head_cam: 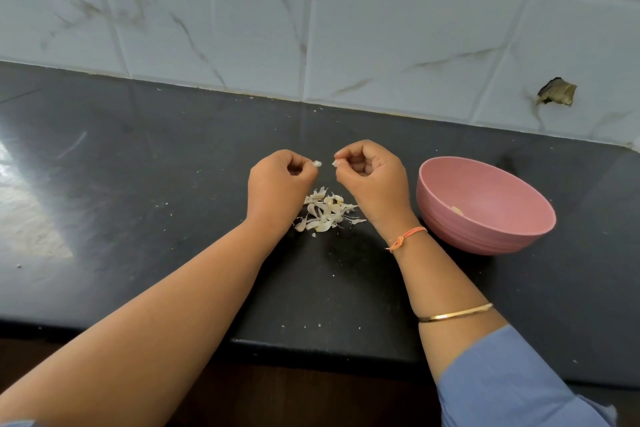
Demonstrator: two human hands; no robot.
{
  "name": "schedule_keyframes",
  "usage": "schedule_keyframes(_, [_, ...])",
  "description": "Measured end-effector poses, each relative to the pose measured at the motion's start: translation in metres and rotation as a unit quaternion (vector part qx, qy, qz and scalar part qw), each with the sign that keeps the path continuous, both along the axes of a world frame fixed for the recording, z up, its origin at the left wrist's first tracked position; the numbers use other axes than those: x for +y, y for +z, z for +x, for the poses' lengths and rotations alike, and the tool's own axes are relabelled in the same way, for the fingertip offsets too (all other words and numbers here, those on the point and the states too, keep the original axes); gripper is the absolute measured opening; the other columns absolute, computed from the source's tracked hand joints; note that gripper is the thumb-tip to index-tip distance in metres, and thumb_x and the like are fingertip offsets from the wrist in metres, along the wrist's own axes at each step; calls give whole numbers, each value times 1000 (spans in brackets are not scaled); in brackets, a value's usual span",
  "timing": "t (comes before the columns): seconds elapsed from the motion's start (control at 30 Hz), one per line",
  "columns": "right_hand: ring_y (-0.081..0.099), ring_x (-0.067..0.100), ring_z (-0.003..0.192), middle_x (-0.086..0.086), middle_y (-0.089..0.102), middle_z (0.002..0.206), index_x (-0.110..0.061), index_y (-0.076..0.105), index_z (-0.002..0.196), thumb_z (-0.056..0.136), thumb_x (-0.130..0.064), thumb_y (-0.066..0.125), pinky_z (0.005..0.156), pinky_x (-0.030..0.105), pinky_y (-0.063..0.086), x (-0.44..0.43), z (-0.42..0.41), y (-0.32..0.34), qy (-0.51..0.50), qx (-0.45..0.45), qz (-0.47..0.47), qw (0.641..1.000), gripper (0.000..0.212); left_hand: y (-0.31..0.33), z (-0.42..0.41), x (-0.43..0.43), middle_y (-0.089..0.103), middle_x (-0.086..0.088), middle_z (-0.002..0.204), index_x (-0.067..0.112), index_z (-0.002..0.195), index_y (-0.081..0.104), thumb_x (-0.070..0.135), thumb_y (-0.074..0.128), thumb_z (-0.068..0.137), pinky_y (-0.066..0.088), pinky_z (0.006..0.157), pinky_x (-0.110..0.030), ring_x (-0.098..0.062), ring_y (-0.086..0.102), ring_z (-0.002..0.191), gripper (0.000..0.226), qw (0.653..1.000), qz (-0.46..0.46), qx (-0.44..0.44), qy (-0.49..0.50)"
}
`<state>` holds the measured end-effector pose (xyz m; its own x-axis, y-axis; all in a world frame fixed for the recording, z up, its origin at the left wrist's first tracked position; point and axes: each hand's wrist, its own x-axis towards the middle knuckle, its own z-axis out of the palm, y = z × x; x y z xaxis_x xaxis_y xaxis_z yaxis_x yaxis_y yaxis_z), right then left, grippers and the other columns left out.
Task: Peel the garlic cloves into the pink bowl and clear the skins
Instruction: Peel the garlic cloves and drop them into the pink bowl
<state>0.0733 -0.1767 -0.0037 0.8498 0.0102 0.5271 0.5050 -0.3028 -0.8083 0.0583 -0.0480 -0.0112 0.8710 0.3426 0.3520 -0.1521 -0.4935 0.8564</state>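
My left hand (277, 184) pinches a white garlic bit (317, 163), right hand (372, 178) pinches a scrap (335, 163) (papery skin pile (325, 213) beneath), ribbed pink bowl (467, 236) on glossy black counter (138, 191).

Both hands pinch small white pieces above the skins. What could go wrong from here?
1. The white pieces pinched by the left hand and right hand may drop into the skin pile and get lost there.
2. The right hand is close to the pink bowl; a sweep could knock it.
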Motion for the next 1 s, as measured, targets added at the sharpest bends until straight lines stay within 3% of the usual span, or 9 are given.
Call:
schedule_keyframes(0.1, [67,19,77,5,68,83,-20,63,85,83,0,63,74,32,58,-2,0,1,24,26,39,999,20,-1,-1,-2,60,10,63,18,78,66,26,59,88,37,48,-6,-2,51,55,15,1000,-9,-4,-4])
schedule_keyframes(0.23, [68,15,74,8,68,84,-8,63,93,85,2,63,69,23,57,-2,-1,2,48,46,73,995,13,-2,0,-4,52,8,52,14,69,65,36,62,88,36,47,-6,-3,44,47,29,1000,-5,-12,-17])
schedule_keyframes(0.4, [66,12,65,8,67,77,-6,63,90,84,2,63,66,25,57,-3,0,2,46,56,78,994,9,-1,0,-4,63,12,72,21,83,67,25,69,85,40,57,-2,3,56,63,5,999,-4,-26,-42])
schedule_keyframes(0.47, [66,12,64,7,67,76,-6,63,88,84,1,64,65,25,57,-3,0,2,44,54,78,995,8,0,-2,-4,65,15,79,24,90,67,17,67,86,43,62,-1,5,60,74,8,998,-11,-38,-58])
schedule_keyframes(0.57, [66,11,65,6,68,76,-7,64,87,84,-1,65,65,25,57,-4,1,1,36,50,68,996,7,0,-4,-6,64,17,78,26,93,68,18,63,88,44,62,-1,5,60,74,10,996,-11,-45,-74])
schedule_keyframes(1.0, [68,19,86,8,68,96,-13,71,101,83,0,66,80,36,57,-3,3,-2,50,62,22,997,23,-1,-4,-5,64,16,69,25,86,70,23,63,89,44,59,-5,3,58,64,8,995,0,-50,-83])
